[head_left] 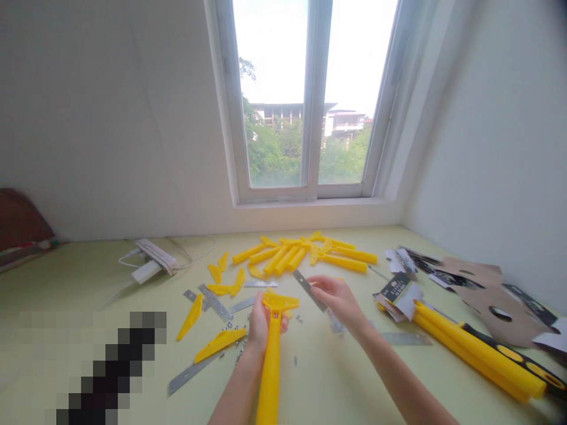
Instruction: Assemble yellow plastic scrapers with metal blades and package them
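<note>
My left hand (262,326) grips a long yellow plastic scraper handle (271,366) just below its wide head, which points away from me. My right hand (339,301) pinches a flat grey metal blade (308,288) and holds it just to the right of the scraper's head. Both hands hover over the pale green floor (88,283). Small screws (230,323) lie scattered under and around my hands.
A pile of yellow handles (305,254) lies near the window wall. Yellow clamp pieces (219,342) and metal blades (190,373) lie at left. Finished scrapers with cardboard packaging (482,348) lie at right. A white power strip with cable (153,262) sits at back left.
</note>
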`<state>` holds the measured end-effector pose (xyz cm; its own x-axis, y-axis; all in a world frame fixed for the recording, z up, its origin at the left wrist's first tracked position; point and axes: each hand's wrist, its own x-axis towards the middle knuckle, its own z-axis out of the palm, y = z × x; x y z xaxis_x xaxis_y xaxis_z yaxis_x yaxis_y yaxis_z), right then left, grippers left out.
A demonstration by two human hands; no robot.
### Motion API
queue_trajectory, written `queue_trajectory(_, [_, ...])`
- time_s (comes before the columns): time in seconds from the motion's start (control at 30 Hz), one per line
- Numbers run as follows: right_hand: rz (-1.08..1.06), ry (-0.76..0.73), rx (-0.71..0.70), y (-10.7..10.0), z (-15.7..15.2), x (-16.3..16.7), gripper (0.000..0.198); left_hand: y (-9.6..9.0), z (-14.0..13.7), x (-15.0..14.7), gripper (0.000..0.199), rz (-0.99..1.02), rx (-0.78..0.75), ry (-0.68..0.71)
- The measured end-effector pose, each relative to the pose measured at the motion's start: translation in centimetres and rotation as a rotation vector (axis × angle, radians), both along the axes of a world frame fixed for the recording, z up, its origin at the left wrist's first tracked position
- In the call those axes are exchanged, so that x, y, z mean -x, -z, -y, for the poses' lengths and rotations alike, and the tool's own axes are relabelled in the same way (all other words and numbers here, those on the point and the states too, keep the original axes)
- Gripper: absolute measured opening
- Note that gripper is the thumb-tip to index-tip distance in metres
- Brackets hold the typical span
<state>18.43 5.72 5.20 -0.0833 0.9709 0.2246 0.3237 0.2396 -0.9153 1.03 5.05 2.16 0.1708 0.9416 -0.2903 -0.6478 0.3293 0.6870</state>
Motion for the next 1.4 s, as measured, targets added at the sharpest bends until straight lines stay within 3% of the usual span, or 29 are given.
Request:
queue_trajectory(0.1, [-0.195, -0.076, 0.104, -0.5, 0.4, 0.4, 0.028, 0.0, 0.2, -0.2, 0.044, -0.004, -0.038, 0.035])
queue_trajectory(0.3, [-0.319, -0.12, 0.182, -0.8, 1.1, 1.2, 0.029, -0.2, 0.8, -0.8, 0.041, -0.041, -0.133, 0.113])
queue_trajectory(0.6, [-0.335, -0.126, 0.146, 0.1, 0.9, 1.9, 0.021, 0.3, 1.4, -1.7, 0.045, -0.141, -0.117, 0.122])
queue_trajectory(0.83, [-0.298, -0.126, 0.141, 0.6, 0.8, 2.0, 0.015, -1.0, 2.3, -2.0, 0.05, -0.119, -0.171, 0.133])
queue_trajectory(1.07, [-0.325, -0.095, 0.072, 0.5, 0.9, 2.2, 0.013, -1.7, 2.8, -2.0, 0.046, -0.125, -0.174, 0.115])
queue_trajectory(1.23, [-0.307, -0.155, 0.108, 0.3, 1.0, 2.1, 0.013, -1.5, 2.7, -2.0, 0.045, -0.146, -0.199, 0.111])
queue_trajectory(1.4, [-0.326, -0.121, 0.064, 0.1, 1.0, 1.9, 0.013, -1.2, 2.7, -1.9, 0.042, -0.143, -0.233, 0.091])
